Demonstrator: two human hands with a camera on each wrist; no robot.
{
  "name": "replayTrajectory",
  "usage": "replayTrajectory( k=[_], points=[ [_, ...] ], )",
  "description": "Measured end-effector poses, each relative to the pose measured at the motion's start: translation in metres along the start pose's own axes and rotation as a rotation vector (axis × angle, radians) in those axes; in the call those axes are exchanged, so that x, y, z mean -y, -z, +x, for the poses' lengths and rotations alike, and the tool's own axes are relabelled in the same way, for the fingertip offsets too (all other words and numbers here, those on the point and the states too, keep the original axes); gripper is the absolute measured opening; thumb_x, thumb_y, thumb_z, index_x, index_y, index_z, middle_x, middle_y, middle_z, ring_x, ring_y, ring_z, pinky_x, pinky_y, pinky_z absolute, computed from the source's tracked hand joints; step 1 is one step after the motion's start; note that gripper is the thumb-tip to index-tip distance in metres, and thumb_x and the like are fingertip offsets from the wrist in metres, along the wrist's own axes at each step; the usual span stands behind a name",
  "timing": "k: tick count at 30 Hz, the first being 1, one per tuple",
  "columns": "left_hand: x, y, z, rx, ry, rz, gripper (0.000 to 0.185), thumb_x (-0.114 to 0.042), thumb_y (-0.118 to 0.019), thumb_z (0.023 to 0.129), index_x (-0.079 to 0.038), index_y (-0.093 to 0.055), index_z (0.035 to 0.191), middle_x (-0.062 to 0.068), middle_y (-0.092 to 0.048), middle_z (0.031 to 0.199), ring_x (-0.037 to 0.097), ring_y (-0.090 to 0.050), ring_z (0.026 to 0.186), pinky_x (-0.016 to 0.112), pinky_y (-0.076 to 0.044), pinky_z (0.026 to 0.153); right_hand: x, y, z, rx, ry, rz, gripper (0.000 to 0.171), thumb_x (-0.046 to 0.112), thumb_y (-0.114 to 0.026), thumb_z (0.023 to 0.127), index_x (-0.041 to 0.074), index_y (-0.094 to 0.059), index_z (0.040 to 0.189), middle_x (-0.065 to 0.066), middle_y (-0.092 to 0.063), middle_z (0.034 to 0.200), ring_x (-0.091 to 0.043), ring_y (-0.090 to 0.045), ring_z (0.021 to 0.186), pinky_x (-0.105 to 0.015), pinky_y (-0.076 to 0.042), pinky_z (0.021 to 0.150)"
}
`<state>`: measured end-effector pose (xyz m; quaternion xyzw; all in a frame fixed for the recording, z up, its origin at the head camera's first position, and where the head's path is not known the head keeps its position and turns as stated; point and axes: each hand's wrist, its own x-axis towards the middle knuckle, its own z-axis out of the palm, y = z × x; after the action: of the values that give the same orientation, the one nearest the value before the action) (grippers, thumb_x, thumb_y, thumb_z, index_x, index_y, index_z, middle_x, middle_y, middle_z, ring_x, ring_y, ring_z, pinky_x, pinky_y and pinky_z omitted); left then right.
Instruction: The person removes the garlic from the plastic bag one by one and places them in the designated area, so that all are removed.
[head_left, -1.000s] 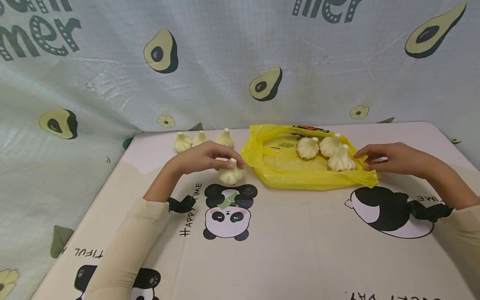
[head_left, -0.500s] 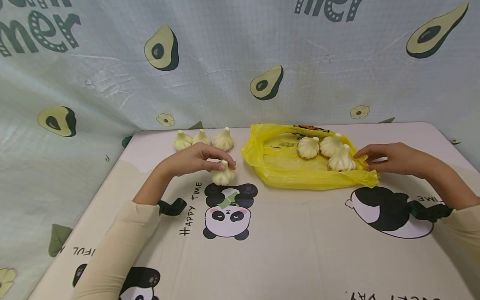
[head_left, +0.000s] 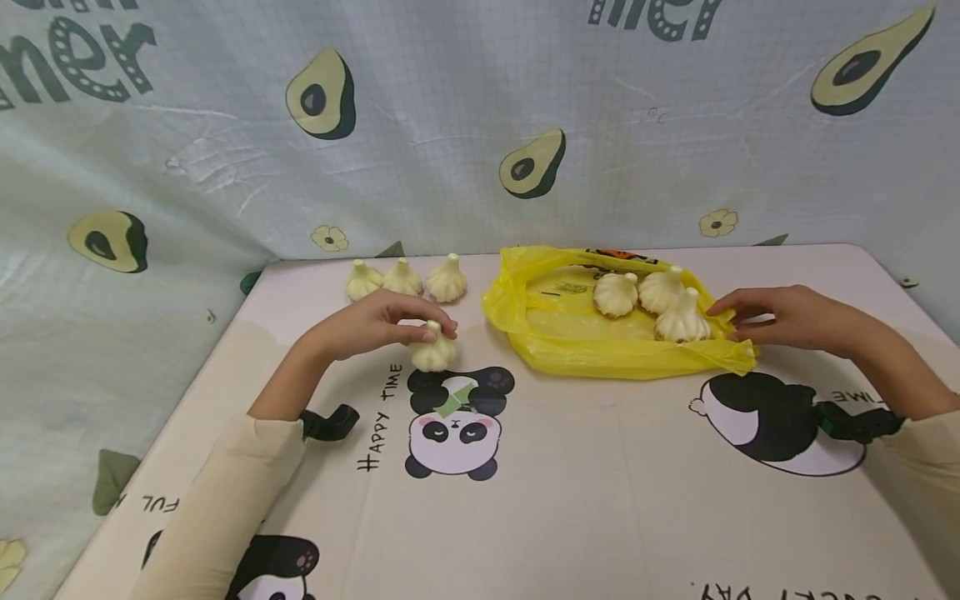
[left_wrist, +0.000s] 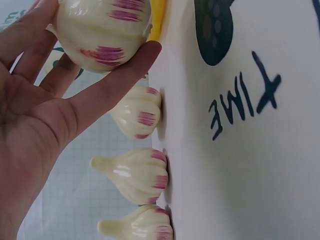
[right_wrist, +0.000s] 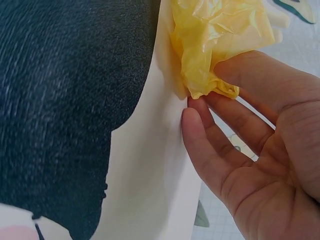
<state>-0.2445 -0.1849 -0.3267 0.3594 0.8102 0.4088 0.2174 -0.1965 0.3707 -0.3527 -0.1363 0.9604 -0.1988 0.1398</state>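
My left hand (head_left: 367,325) pinches a garlic bulb (head_left: 433,350) by its upper part, low over the tablecloth, left of the bag. In the left wrist view this bulb (left_wrist: 102,32) shows purple streaks, with thumb and fingers round its sides. A yellow plastic bag (head_left: 585,358) lies with its mouth spread wide. Inside it, toward the right, sit three garlic bulbs (head_left: 682,318). My right hand (head_left: 787,317) grips the bag's right edge; in the right wrist view the crumpled yellow plastic (right_wrist: 205,60) is between thumb and fingers.
Three more garlic bulbs (head_left: 446,280) stand in a row at the table's back edge, behind my left hand. The pale tablecloth (head_left: 570,492) has panda prints. A curtain (head_left: 420,125) with avocado prints hangs right behind the table.
My left hand has moved left with the garlic bulb, away from the bag. My right hand stays at the bag's edge, and the bag keeps its place.
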Motion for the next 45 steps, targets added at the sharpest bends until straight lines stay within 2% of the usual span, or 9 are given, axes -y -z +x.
replayTrajectory(
  k=[7, 12, 20, 28, 35, 45],
  points=[
    [0.006, 0.001, -0.008, -0.021, -0.028, 0.006, 0.021, -0.018, -0.069, 0.099, -0.019, -0.076, 0.119, -0.003, -0.073, 0.117, 0.018, -0.062, 0.115, 0.032, -0.053, 0.086, 0.000, -0.002, 0.000, 0.004, -0.005, 0.022, 0.038, 0.015, -0.070, 0.097, 0.015, -0.064, 0.134, -0.010, -0.066, 0.128, -0.030, -0.061, 0.112, -0.044, -0.054, 0.087],
    [0.008, 0.002, -0.016, -0.033, -0.010, 0.001, 0.022, -0.017, -0.069, 0.098, -0.018, -0.076, 0.119, -0.002, -0.074, 0.116, 0.016, -0.063, 0.118, 0.029, -0.051, 0.092, 0.000, -0.002, 0.000, 0.005, -0.001, 0.022, 0.038, 0.016, -0.070, 0.097, 0.015, -0.064, 0.135, -0.011, -0.066, 0.129, -0.030, -0.061, 0.112, -0.045, -0.054, 0.087],
    [0.006, 0.007, -0.027, -0.066, -0.003, 0.018, 0.024, -0.015, -0.068, 0.099, -0.020, -0.075, 0.121, -0.004, -0.074, 0.117, 0.015, -0.062, 0.120, 0.032, -0.051, 0.095, 0.000, -0.003, -0.001, 0.002, 0.001, 0.027, 0.037, 0.015, -0.069, 0.097, 0.014, -0.064, 0.134, -0.013, -0.065, 0.130, -0.032, -0.061, 0.113, -0.051, -0.054, 0.090],
    [0.007, 0.012, -0.036, -0.095, -0.007, 0.015, 0.025, -0.014, -0.067, 0.100, -0.018, -0.074, 0.123, -0.002, -0.074, 0.118, 0.012, -0.061, 0.122, 0.027, -0.051, 0.093, -0.002, -0.003, 0.000, -0.002, 0.013, 0.031, 0.037, 0.015, -0.069, 0.098, 0.014, -0.064, 0.134, -0.013, -0.065, 0.131, -0.033, -0.061, 0.114, -0.051, -0.054, 0.091],
    [0.011, 0.015, -0.043, -0.105, 0.010, 0.032, 0.024, -0.014, -0.065, 0.101, -0.017, -0.074, 0.123, -0.001, -0.073, 0.120, 0.010, -0.061, 0.122, 0.026, -0.050, 0.093, -0.003, -0.003, 0.000, 0.006, 0.007, 0.039, 0.038, 0.017, -0.069, 0.098, 0.014, -0.064, 0.135, -0.014, -0.064, 0.133, -0.034, -0.060, 0.116, -0.054, -0.053, 0.092],
    [0.022, 0.023, -0.052, -0.129, 0.036, 0.041, 0.023, -0.014, -0.064, 0.102, -0.014, -0.073, 0.123, 0.001, -0.072, 0.123, 0.007, -0.060, 0.121, 0.022, -0.049, 0.094, -0.001, 0.000, -0.002, 0.006, 0.011, 0.031, 0.037, 0.016, -0.068, 0.099, 0.015, -0.064, 0.135, -0.014, -0.064, 0.133, -0.033, -0.061, 0.116, -0.051, -0.053, 0.092]
  ],
)
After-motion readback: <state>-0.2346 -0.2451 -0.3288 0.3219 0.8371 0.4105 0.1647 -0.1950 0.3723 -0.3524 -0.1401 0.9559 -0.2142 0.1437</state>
